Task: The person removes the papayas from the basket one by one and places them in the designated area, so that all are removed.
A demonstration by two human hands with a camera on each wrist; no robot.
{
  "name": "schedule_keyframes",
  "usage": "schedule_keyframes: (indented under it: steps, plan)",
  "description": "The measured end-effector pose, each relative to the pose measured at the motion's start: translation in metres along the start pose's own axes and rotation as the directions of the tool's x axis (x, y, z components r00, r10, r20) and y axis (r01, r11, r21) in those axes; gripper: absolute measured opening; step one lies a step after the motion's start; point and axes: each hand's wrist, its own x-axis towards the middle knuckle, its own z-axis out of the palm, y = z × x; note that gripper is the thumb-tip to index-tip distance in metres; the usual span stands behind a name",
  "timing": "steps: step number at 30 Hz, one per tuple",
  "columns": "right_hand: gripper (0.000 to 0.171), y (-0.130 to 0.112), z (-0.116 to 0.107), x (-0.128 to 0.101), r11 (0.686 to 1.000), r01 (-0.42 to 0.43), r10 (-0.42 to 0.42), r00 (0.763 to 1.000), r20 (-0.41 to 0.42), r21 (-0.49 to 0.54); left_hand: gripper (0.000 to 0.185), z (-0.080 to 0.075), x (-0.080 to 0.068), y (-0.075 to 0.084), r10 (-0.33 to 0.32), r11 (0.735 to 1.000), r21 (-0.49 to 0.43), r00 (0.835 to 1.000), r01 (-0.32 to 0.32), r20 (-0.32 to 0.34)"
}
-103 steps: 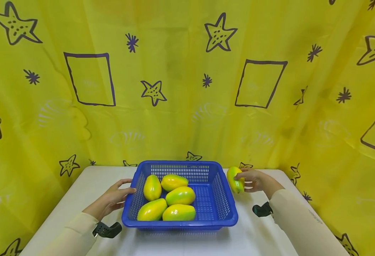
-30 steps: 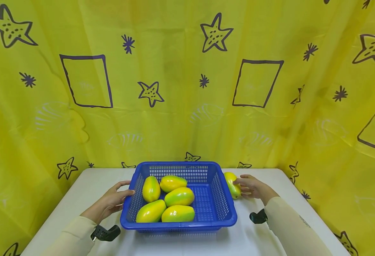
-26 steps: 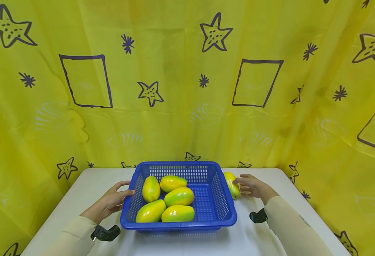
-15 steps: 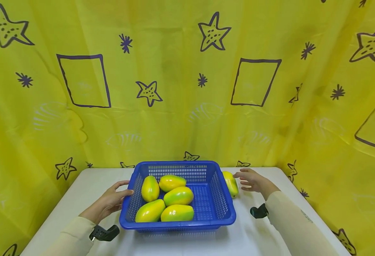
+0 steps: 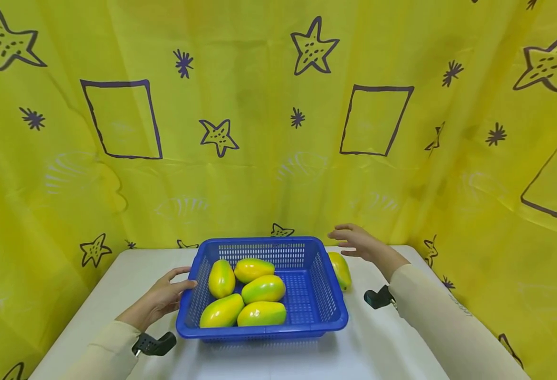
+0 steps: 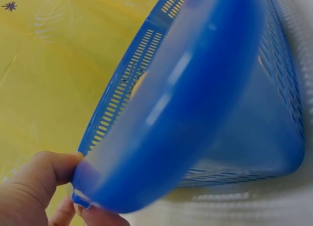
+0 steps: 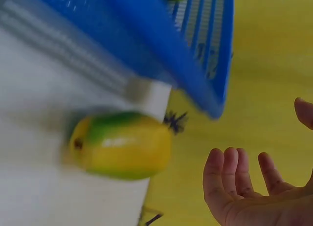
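A blue plastic basket (image 5: 262, 331) stands on the white table with several yellow-green papayas (image 5: 261, 314) lying in its left and middle part. At its left side my left hand (image 5: 161, 296) pinches the rim, thumb on top and fingers below, as the left wrist view shows. One more papaya (image 5: 339, 271) lies on the table against the outside of the basket's right wall; the right wrist view shows this papaya (image 7: 122, 146) whole but blurred. My right hand (image 5: 361, 244) is raised above and to the right of it, fingers spread, touching nothing.
A yellow curtain (image 5: 259, 184) with starfish drawings hangs behind and at both sides of the white table (image 5: 368, 338). Inside the basket, the bare floor (image 5: 299, 298) shows at the right. Each wrist carries a dark strapped device (image 5: 154, 344).
My right hand has let go of the papaya beside the basket's right wall and lifted up and away from it. The left hand has stayed on the rim.
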Motion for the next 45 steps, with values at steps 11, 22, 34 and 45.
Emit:
schedule_keyframes:
  steps: [11,22,34,45]
  plan:
    - [0.065,-0.035,0.075,-0.010,0.953,0.212,-0.193,0.975,0.108,-0.215,0.070,0.000,0.001,-0.001,0.002,1.000,-0.012,1.000,-0.002,0.004]
    - [0.060,-0.028,0.116,-0.007,0.886,0.327,-0.286,0.943,0.167,-0.328,0.069,-0.001,0.000,-0.004,0.001,0.999,-0.044,1.000,0.000,0.015]
    - [0.063,-0.017,0.140,0.001,0.879,0.330,-0.269,0.939,0.215,-0.343,0.069,0.000,-0.001,-0.004,0.002,0.999,-0.052,1.000,-0.001,0.008]
    - [0.060,-0.023,0.145,0.002,0.860,0.312,-0.206,0.937,0.283,-0.405,0.071,0.000,0.001,-0.005,0.001,0.998,-0.058,1.000,-0.001,0.007]
